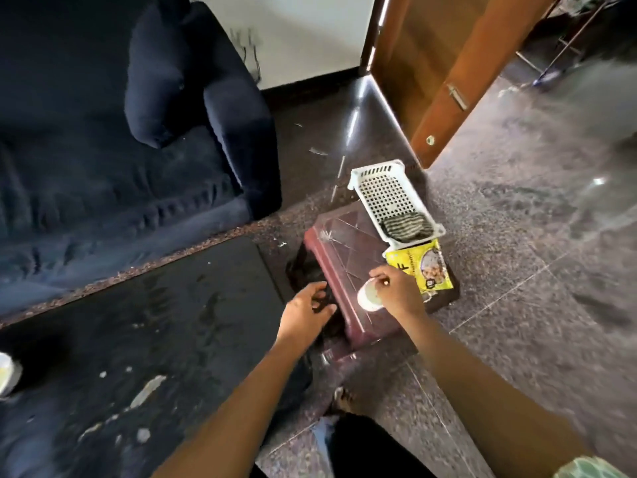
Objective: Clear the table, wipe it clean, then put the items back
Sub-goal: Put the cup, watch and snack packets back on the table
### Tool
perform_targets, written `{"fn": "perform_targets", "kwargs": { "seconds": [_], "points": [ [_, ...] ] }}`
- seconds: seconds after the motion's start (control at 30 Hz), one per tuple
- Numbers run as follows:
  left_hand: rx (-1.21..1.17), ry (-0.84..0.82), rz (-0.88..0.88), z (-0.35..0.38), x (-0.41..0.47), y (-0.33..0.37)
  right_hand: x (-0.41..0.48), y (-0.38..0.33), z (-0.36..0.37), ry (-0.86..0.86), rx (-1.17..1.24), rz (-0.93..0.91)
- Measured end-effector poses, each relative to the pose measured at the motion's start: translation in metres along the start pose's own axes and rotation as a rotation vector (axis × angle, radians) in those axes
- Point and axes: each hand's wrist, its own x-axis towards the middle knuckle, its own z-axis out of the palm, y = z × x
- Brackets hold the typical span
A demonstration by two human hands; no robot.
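A dark glossy table (165,326) fills the lower left, streaked with wet smears and white spots. To its right stands a low maroon stool (348,257). My right hand (396,291) grips a white cup (367,298) by its rim, on or just above the stool's top. My left hand (306,312) hovers at the stool's left edge, fingers apart and holding nothing. A yellow snack packet (422,267) lies on the stool's right side. A white perforated basket (393,198) holding a striped cloth (408,225) rests at the stool's far corner.
A dark blue sofa (113,146) stands behind the table. A wooden door (448,70) hangs ajar at the upper right over a polished stone floor (517,236). A pale object (8,374) sits at the table's left edge.
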Motion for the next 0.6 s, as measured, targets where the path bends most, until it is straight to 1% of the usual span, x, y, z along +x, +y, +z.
{"fn": "perform_targets", "kwargs": {
  "seconds": [0.07,0.13,0.23,0.3,0.4,0.47,0.53,0.6],
  "points": [
    [0.094,-0.095,0.02,0.039,0.017,0.014,0.012,0.029,-0.016,0.007,-0.05,0.023],
    [0.198,-0.155,0.028,0.076,0.037,0.026,0.024,0.062,-0.026,0.004,-0.061,0.07],
    [0.376,-0.205,0.059,0.112,0.062,0.033,0.036,0.108,-0.027,-0.021,-0.073,0.154],
    [0.456,-0.213,0.046,0.131,0.073,0.034,0.043,0.133,-0.025,-0.069,-0.15,0.172],
    [0.571,-0.216,0.031,0.146,0.085,0.033,0.053,0.158,-0.021,-0.102,-0.319,0.079],
    [0.6,-0.213,0.016,0.149,0.091,0.028,0.057,0.168,-0.02,-0.124,-0.434,-0.015],
    [0.589,-0.193,-0.005,0.15,0.092,0.024,0.059,0.179,-0.021,-0.144,-0.495,-0.102],
    [0.595,-0.162,-0.008,0.149,0.091,0.021,0.06,0.187,-0.021,-0.111,-0.508,-0.196]
  ]
}}
